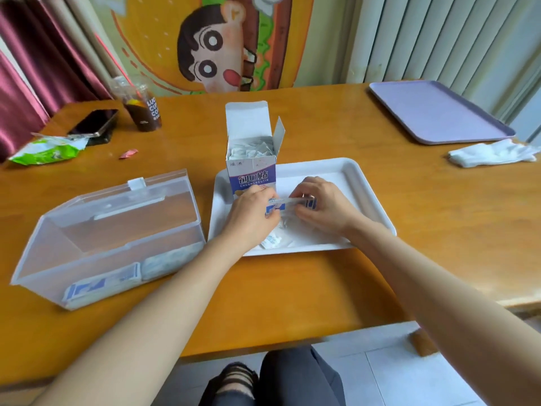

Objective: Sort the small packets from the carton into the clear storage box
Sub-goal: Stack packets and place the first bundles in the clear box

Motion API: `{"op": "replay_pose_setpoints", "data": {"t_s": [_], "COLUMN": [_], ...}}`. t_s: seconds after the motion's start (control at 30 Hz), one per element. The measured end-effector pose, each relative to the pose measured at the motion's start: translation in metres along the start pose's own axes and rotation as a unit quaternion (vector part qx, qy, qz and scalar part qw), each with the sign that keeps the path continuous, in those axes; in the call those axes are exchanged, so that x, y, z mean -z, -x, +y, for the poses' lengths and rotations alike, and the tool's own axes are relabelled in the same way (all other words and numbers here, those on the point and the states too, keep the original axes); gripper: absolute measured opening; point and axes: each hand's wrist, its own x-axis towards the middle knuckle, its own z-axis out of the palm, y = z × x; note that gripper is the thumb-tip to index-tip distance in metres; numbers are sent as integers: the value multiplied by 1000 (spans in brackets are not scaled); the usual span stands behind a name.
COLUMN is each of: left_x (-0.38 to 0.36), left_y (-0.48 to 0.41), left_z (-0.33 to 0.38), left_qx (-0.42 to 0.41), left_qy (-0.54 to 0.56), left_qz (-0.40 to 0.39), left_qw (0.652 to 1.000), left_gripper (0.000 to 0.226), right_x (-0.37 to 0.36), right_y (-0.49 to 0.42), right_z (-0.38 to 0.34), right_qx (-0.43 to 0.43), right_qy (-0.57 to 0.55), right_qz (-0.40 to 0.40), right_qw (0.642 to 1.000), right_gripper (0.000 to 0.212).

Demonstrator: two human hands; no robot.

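Note:
An open white and purple carton [252, 159] stands upright at the back left of a white tray [366, 197], full of small white packets. Over the tray, my left hand [253, 218] and my right hand [325, 205] together hold a small stack of blue and white packets [288, 202], pinched from both ends. A few loose packets [273, 240] lie on the tray below my hands. The clear storage box [87, 244] sits to the left with its lid up. Packets [96, 287] lie in rows along its near side.
A purple tray [436, 112] sits at the back right, with white gloves [494, 155] in front of it. At the back left are a drink cup [143, 111], a phone [93, 121], a green wrapper [46, 152] and a red scrap [128, 153].

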Motion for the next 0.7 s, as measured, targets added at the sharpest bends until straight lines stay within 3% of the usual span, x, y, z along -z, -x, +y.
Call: {"op": "replay_pose_setpoints", "data": {"t_s": [0.1,0.27,0.4,0.7], "left_x": [0,-1,0,4], "left_y": [2,16,29,40], "left_z": [1,5,11,15], "left_qx": [-1,0,-1,2], "left_qy": [-5,8,7,7], "left_qz": [-7,-9,-9,-5], "left_qw": [1000,1000,1000,1000], "left_gripper": [24,15,11,18], "right_x": [1,4,9,11], "right_y": [0,16,29,45], "right_z": [-4,-11,-18,-27], "right_qx": [-12,-6,-14,-18], "right_qy": [0,-4,-10,7], "right_qz": [-15,-24,-34,-4], "right_qw": [1000,1000,999,1000], "right_gripper": [13,31,11,20]}}
